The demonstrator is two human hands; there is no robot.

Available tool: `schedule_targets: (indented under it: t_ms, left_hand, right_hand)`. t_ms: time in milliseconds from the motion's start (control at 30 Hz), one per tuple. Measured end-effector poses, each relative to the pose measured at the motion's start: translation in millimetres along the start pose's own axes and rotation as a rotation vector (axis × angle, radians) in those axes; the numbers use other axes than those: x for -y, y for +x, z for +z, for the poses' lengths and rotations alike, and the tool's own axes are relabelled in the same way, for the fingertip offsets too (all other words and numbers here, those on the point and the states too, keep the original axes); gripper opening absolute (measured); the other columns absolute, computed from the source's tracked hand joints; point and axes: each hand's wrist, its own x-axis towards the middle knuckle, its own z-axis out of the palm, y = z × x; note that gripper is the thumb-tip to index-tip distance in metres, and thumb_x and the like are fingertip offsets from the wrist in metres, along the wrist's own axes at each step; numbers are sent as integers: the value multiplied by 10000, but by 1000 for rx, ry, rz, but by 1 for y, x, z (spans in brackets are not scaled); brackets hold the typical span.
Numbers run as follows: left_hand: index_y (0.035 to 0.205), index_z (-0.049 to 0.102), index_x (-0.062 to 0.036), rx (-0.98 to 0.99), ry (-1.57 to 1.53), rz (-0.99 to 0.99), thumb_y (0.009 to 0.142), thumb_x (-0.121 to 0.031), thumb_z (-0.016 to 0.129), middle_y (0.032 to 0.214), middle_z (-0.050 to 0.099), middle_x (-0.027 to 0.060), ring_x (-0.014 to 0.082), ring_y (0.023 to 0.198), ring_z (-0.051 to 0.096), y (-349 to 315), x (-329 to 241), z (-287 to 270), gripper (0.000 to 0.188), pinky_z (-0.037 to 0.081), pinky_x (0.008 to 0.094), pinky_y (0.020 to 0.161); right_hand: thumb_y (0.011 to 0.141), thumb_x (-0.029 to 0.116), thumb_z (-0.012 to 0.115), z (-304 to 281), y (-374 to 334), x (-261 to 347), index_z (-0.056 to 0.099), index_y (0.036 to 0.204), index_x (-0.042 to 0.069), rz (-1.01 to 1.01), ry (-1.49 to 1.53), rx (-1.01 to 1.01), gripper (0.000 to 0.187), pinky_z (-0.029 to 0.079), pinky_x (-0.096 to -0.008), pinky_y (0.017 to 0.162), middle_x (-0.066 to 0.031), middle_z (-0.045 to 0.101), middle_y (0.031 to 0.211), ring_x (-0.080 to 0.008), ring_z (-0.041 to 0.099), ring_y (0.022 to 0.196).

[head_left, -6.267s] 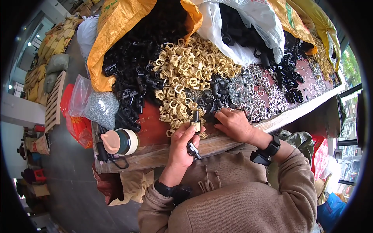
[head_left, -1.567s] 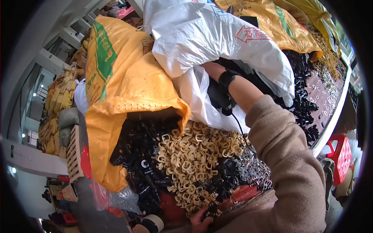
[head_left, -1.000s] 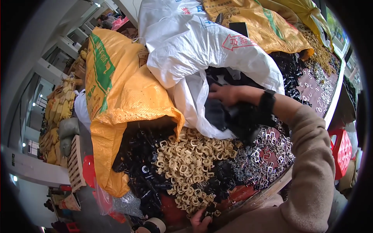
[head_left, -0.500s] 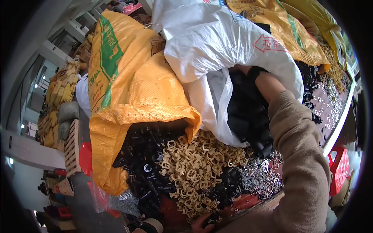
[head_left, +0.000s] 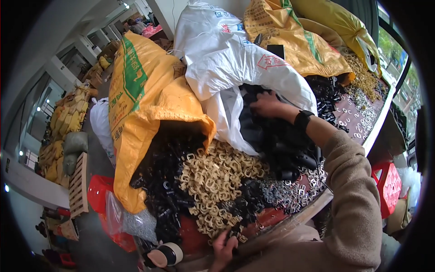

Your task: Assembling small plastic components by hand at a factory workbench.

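Observation:
My right hand (head_left: 267,105) is in the mouth of a white woven sack (head_left: 249,59), a black band on its wrist. Its fingers curl against smooth black plastic parts (head_left: 285,140) that spill from the sack; what they grip is hidden. Low at the table's front edge, my left hand (head_left: 224,250) has thumb and fingers bent around a small black piece, its shape unclear. Just beyond it lies a heap of beige plastic buckles (head_left: 213,177).
An orange sack (head_left: 158,99) at the left opens onto dark parts (head_left: 165,195). Silver metal rings (head_left: 294,190) lie right of the buckles. A white-and-black cup-like object (head_left: 170,254) stands near the front edge. Red stools (head_left: 387,188) flank the table.
My right hand has drawn back toward the sack's mouth, and its fingers now show. The view has shifted, bringing more of my left hand into sight.

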Motion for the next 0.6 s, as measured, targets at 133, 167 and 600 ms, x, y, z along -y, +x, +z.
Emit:
schedule_targets:
  t_ms: [133, 167, 600]
  left_hand:
    - [1105, 439, 16, 21, -68, 6, 791, -88, 508, 761, 541, 43, 61, 562, 455, 2, 4, 3, 338, 375, 177, 503]
    - [1092, 436, 12, -9, -93, 36, 795, -103, 502, 772, 544, 65, 63, 550, 448, -2, 6, 1, 325, 371, 179, 497]
    - [1063, 440, -5, 151, -245, 173, 803, -175, 525, 807, 549, 124, 72, 521, 425, -8, -18, 25, 322, 345, 176, 470]
  right_hand:
    - [731, 242, 488, -32, -42, -3, 501, 1053, 139, -103, 472, -71, 338, 392, -379, 784, -164, 538, 932, -327, 480, 919]
    - [740, 237, 499, -47, -56, 11, 472, 1078, 107, -148, 586, -59, 363, 404, -364, 741, -143, 535, 877, -297, 498, 843]
    - [718, 217, 624, -45, -224, 130, 490, 1003, -21, -128, 1389, 389, 395, 419, -194, 633, 3, 521, 722, -74, 507, 676]
